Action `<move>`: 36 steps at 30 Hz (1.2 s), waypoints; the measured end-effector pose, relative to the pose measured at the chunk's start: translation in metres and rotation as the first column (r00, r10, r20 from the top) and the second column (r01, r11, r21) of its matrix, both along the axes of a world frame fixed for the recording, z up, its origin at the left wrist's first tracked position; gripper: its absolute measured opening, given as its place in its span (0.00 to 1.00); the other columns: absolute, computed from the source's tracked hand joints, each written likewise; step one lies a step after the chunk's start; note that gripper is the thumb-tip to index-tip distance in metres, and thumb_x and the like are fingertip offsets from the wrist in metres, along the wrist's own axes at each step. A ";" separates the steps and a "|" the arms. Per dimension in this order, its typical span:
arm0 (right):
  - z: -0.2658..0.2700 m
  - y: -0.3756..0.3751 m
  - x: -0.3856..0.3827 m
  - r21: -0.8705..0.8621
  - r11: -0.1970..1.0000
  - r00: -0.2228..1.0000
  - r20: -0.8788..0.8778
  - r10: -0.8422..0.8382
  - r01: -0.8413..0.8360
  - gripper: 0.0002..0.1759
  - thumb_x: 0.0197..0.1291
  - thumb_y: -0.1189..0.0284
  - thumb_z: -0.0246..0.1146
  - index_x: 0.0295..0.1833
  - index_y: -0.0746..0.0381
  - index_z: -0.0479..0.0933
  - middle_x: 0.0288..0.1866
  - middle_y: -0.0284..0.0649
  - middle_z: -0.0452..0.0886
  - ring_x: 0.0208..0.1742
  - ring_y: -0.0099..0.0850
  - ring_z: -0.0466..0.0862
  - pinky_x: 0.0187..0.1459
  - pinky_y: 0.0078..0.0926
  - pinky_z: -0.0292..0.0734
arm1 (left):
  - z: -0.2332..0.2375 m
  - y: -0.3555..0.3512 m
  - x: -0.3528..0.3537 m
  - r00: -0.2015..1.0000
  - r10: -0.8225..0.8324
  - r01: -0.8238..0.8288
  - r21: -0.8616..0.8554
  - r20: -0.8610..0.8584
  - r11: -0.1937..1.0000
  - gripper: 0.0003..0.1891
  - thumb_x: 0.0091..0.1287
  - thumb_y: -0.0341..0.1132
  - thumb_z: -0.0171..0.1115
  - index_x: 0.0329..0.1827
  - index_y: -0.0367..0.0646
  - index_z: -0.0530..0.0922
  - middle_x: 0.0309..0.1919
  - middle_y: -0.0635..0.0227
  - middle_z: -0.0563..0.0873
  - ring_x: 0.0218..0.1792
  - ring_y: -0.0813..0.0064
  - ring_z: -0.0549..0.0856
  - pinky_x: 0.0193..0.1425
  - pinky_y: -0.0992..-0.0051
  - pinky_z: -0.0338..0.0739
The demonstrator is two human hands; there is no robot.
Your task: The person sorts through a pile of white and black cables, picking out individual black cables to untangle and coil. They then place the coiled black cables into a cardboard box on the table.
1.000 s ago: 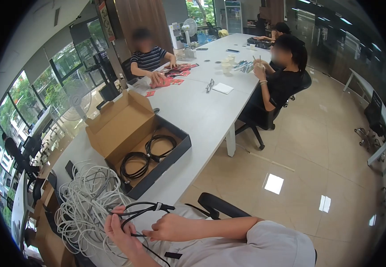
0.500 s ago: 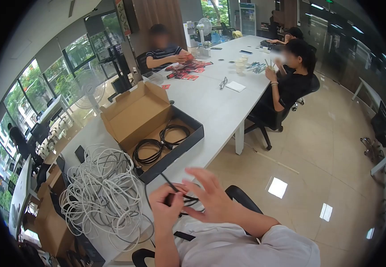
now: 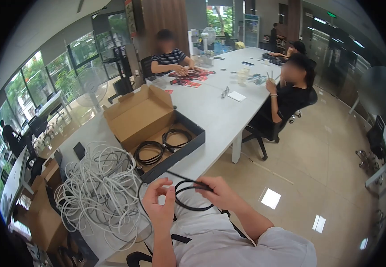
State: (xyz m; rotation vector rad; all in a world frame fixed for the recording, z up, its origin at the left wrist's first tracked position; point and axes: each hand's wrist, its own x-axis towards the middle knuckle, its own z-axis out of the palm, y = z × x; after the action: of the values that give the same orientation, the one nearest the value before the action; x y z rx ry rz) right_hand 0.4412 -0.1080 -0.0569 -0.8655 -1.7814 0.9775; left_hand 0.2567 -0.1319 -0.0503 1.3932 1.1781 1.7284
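Observation:
A coiled black cable [image 3: 194, 207] hangs over my lap, pinched at its top right by my right hand [image 3: 216, 192]. My left hand [image 3: 159, 201] is just left of the coil, thumb and fingers apart, with nothing visible between them. One stretch of black cable runs from the coil up toward the box edge. Beyond my hands stands an open cardboard box [image 3: 175, 159] with two coiled black cables [image 3: 150, 152] inside. A large tangle of white and grey cables [image 3: 99, 191] lies on the table, left of my left hand.
The white table [image 3: 217, 116] stretches away from me. A person [image 3: 168, 58] handles red cards [image 3: 188, 76] at its far left side; another person [image 3: 291, 93] sits at the right, near a white paper [image 3: 237, 96]. A second cardboard box [image 3: 46, 213] stands at lower left.
My hands have moved apart. My left hand has opened and let go of the cable; my right hand has closed on the coil, which now hangs in view as a loop.

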 end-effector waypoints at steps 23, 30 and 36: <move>-0.006 0.027 -0.026 -0.299 0.922 0.798 -0.602 0.017 -0.245 0.03 0.65 0.77 0.54 0.38 0.63 0.71 0.19 0.25 0.65 0.18 0.12 0.61 0.18 0.14 0.51 | -0.040 0.036 -0.007 0.831 -0.428 0.463 -0.015 0.355 0.886 0.12 0.74 0.35 0.49 0.49 0.35 0.75 0.43 0.58 0.85 0.42 0.71 0.85 0.50 0.74 0.77; -0.015 0.010 -0.014 -0.223 0.965 0.832 -0.555 -0.008 -0.139 0.03 0.69 0.75 0.52 0.43 0.62 0.70 0.21 0.24 0.65 0.19 0.13 0.62 0.20 0.14 0.56 | -0.014 0.018 0.028 0.677 -0.396 0.523 -0.026 0.620 0.852 0.04 0.72 0.33 0.51 0.39 0.43 0.71 0.15 0.81 0.60 0.15 0.88 0.56 0.19 0.81 0.49; -0.017 0.001 0.011 -0.260 0.964 0.937 -0.317 -0.144 0.060 0.12 0.65 0.73 0.62 0.50 0.65 0.73 0.32 0.30 0.74 0.31 0.17 0.74 0.34 0.17 0.73 | -0.025 0.021 0.028 0.793 -0.428 0.516 -0.105 0.432 0.850 0.07 0.71 0.34 0.50 0.36 0.42 0.73 0.17 0.83 0.61 0.17 0.90 0.55 0.20 0.82 0.47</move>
State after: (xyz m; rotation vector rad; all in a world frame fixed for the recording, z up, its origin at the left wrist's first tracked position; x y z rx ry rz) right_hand 0.4524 -0.1067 -0.0743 -0.8760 -1.3323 1.2159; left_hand 0.2849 -0.1112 -0.0756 1.0256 0.6868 1.3777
